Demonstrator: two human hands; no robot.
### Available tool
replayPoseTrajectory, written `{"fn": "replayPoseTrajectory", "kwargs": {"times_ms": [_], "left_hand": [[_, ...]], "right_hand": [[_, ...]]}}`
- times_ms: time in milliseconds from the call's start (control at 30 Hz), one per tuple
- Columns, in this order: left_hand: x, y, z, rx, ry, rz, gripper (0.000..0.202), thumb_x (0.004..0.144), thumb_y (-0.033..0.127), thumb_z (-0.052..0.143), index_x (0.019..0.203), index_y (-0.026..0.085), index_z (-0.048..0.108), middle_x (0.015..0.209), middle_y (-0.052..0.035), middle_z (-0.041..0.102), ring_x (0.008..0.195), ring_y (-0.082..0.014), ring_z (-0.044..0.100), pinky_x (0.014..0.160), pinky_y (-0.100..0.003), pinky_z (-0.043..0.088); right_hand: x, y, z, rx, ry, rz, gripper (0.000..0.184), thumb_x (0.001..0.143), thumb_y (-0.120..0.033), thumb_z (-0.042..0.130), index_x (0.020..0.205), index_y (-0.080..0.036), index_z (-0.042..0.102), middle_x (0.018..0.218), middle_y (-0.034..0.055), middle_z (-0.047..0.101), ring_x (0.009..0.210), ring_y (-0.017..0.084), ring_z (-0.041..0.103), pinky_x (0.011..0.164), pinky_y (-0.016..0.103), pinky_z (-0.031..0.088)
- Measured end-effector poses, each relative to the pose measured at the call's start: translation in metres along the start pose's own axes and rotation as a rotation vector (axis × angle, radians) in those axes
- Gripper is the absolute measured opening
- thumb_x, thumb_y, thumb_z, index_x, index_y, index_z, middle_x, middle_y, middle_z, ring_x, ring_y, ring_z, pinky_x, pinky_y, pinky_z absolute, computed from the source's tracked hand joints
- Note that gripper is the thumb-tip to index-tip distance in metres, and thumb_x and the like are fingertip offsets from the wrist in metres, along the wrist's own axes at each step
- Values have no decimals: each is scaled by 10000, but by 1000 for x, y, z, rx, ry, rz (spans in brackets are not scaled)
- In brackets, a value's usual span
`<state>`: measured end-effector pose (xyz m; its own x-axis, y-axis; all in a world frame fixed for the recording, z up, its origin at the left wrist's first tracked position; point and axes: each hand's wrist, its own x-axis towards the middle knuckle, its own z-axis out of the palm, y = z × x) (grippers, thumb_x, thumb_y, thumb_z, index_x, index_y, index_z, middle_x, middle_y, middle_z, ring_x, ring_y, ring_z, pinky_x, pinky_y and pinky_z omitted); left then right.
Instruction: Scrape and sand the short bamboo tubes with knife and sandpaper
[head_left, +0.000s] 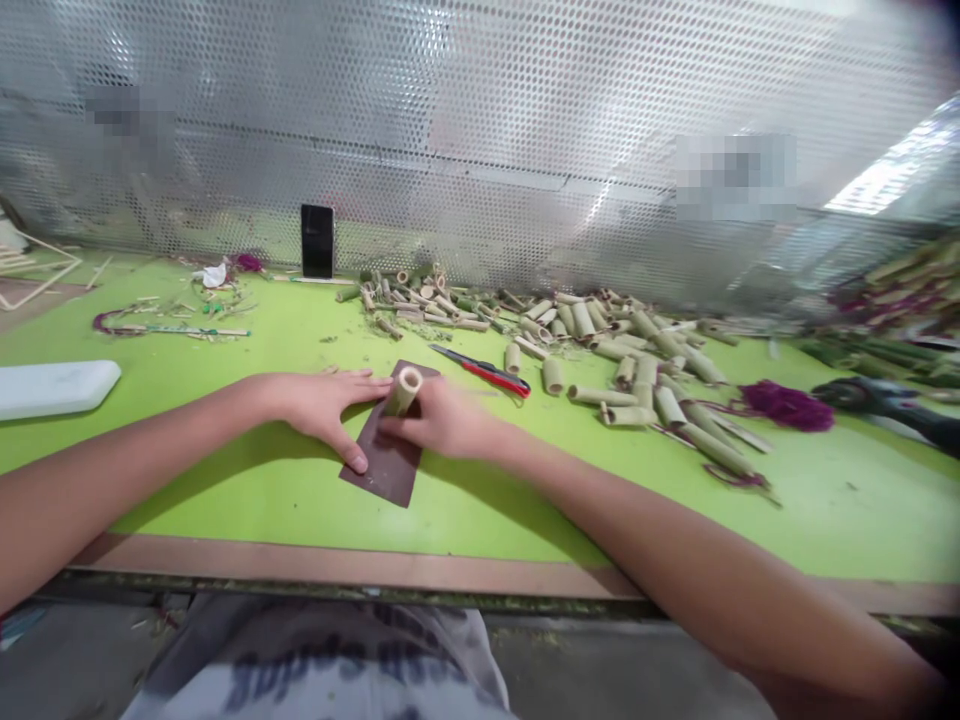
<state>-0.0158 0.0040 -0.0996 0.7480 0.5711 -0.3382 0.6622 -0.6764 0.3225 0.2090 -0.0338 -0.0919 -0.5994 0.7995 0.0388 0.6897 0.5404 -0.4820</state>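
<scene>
- The bamboo tube [405, 390] stands on the brown sheet [391, 478], leaning slightly, its open end up.
- For an even rub, it would seem best to keep the tube square to the sheet, press lightly and hold the sheet flat.
- The right hand [454, 415], slightly blurred, has its fingers closed around the tube.
- The left hand [319, 408] lies spread, fingers wide and gripping nothing; its thumb and fingertips touch the sheet's left side, apparently steadying it.
- Beyond, on the green worktop [277, 508], lies a red-and-black cutter [491, 375], with a heap of cut tubes [581, 320] behind.
</scene>
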Motion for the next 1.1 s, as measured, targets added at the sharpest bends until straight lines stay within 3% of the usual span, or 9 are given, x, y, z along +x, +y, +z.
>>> {"fn": "replayPoseTrajectory", "kwargs": {"times_ms": [100,167,300,433,500,667,833,1000,1100], "left_hand": [[0,0,0,2,5,10,1229,677,777,690,1622,259,99,1684,-75,45,1540,-347,44,1240,-507,79],[-1,1,-1,3,-9,-8,1254,674,783,686,1624,241,73,1683,-84,28,1541,-347,26,1239,-511,70],[-3,5,-4,1,-33,-32,1270,660,793,687,1624,224,87,1681,-102,25,1537,-365,23,1236,-528,68],[-3,7,-4,0,-6,-14,1245,648,777,707,1620,250,135,1683,-80,61,1534,-371,58,1240,-513,92],[-3,8,-5,3,-14,-22,1264,655,783,695,1624,232,99,1683,-85,40,1534,-376,54,1240,-517,84],[-2,7,-4,3,-30,-24,1267,661,798,679,1623,222,89,1681,-105,36,1538,-359,25,1238,-517,58],[-2,6,-3,-6,-12,-10,1252,653,793,688,1621,256,104,1685,-78,44,1536,-363,38,1238,-503,94],[-4,8,-5,2,-25,-31,1282,651,818,665,1624,223,82,1678,-107,18,1532,-384,41,1230,-539,101],[-2,8,-4,5,-14,-5,1249,658,799,677,1621,238,113,1680,-92,50,1536,-365,45,1235,-533,75]], "right_hand": [[-2,-2,1,113,-211,-254,170,835,-325,704,939,-195,738,874,19,724,732,150,611,659,258,440],[0,2,-1,89,-218,-186,184,826,-363,714,876,-186,728,770,3,697,659,141,585,607,256,422],[7,8,0,-57,33,3,247,863,-394,673,804,-159,717,748,27,683,607,134,543,576,266,389],[6,7,0,97,-190,-237,182,843,-354,702,923,-194,736,829,8,712,701,143,599,638,251,424],[6,13,-4,97,-213,-177,191,830,-379,710,849,-190,718,779,-1,695,679,144,593,631,255,423],[9,13,-2,-69,86,118,262,857,-410,661,779,-162,690,716,27,667,613,152,555,572,279,380],[5,9,-7,161,-270,-165,193,805,-344,710,918,-188,722,837,1,708,716,152,606,641,253,436],[8,13,-11,-32,12,165,238,849,-388,661,786,-162,701,745,29,681,638,159,576,588,272,401],[5,5,-4,115,-94,-37,187,842,-338,679,928,-180,727,876,30,724,727,161,626,638,256,441]]}}
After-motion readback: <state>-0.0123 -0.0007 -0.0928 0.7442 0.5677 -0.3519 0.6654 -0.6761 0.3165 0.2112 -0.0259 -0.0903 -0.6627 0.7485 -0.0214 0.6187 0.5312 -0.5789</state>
